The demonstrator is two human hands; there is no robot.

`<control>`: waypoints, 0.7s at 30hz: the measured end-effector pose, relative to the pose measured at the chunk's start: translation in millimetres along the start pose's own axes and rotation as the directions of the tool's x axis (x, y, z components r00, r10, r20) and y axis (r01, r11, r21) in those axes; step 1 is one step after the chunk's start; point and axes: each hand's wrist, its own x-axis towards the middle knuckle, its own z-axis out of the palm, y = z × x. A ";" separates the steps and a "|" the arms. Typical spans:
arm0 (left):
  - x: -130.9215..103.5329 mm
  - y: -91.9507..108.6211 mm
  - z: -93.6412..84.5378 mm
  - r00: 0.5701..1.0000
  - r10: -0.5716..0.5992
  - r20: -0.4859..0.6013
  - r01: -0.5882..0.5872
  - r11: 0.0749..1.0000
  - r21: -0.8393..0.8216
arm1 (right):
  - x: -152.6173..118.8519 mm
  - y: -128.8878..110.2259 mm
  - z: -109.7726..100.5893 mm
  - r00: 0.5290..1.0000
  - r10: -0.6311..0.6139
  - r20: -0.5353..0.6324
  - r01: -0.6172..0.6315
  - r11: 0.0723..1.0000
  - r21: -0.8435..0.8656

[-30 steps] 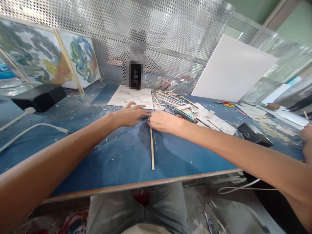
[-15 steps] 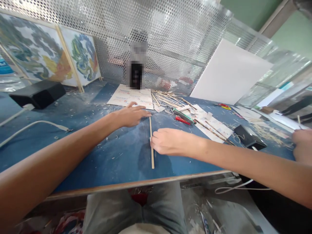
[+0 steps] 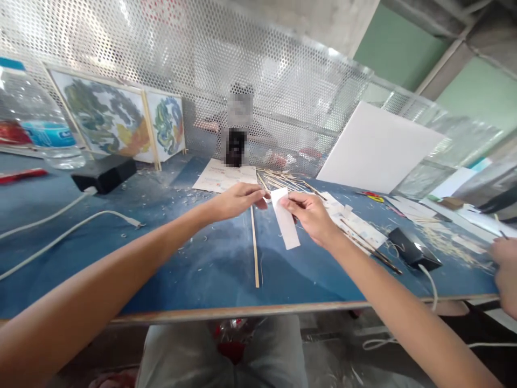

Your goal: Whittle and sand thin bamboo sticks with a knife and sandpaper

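Observation:
My right hand [image 3: 309, 214] pinches a narrow white paper strip [image 3: 286, 221] near its upper end, raised over the blue table [image 3: 194, 280]. Just left of the strip is my left hand [image 3: 244, 199], its fingers extended and slightly curled towards the strip with nothing visible in them. A thin pale wooden stick [image 3: 254, 248] lies on the table below my left hand, running towards the front edge, with its far end near my fingers. A fine thread-like piece lies beside the stick.
Behind my hands lie a printed sheet [image 3: 222, 177] and thin sticks [image 3: 283, 179]. Black boxes [image 3: 105, 173] with white cables stand left and right. A white board [image 3: 379, 148] leans on the perforated screen. Another person's hand [image 3: 507, 269] is at far right.
My right hand has risen from the stick and now holds a white strip. My left hand has moved slightly right. The view has tilted up and shifted left.

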 end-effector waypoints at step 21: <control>-4.1 14.5 27.0 0.925 -0.199 -0.324 0.001 0.853 -0.521 | 20.6 38.2 23.9 0.999 0.037 0.011 -0.038 0.946 0.321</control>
